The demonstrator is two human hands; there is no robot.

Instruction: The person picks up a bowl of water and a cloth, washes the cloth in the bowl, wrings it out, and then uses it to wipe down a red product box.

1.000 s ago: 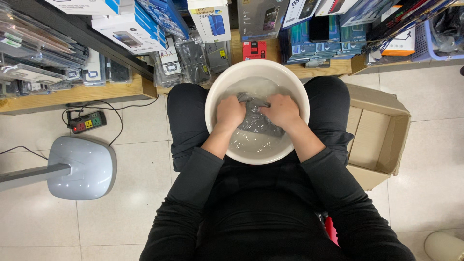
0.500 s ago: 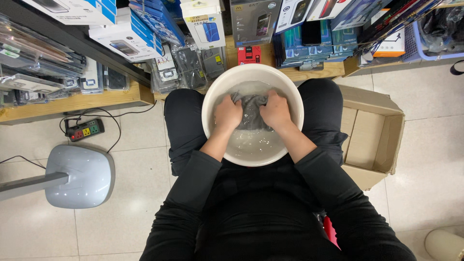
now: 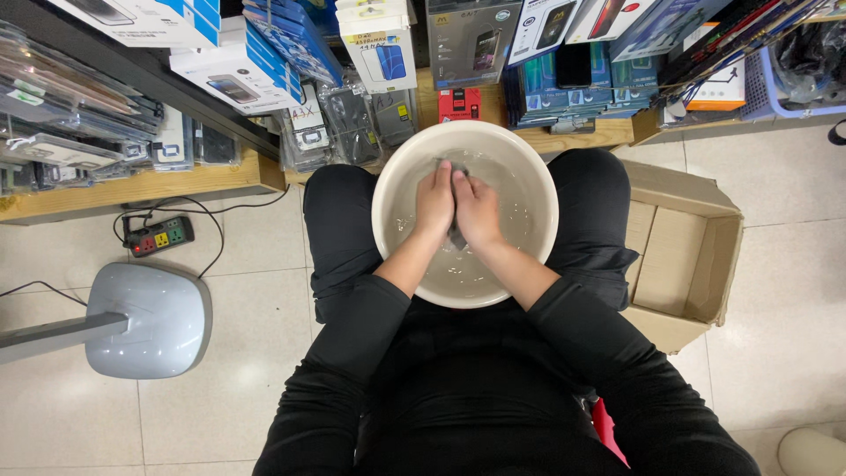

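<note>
Left hand (image 3: 434,201) and right hand (image 3: 477,210) press palm to palm in the cream basin (image 3: 538,189). The fingers are closed on the dark wet cloth (image 3: 457,236), its long axis running between them, equally near both.
</note>
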